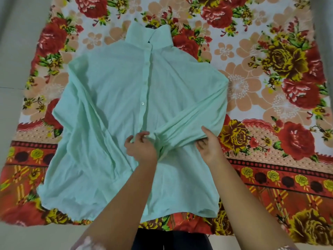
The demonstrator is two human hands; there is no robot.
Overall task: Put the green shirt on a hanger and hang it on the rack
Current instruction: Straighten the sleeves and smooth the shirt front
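Observation:
The pale green shirt (115,98) lies flat and buttoned on a flowered cloth, collar pointing away from me. Its right sleeve is folded across the front toward the button line. My left hand (140,147) pinches the cuff end of that sleeve near the placket. My right hand (209,145) grips the same sleeve further along, thumb on top and fingers curled under the fabric. A small dark shape (152,26) shows inside the collar opening; I cannot tell what it is. No rack is in view.
The flowered cloth (270,87) covers most of the floor around the shirt. Bare grey floor (16,51) runs along the left side and the near edge. Dark clothing of the person (171,239) shows at the bottom.

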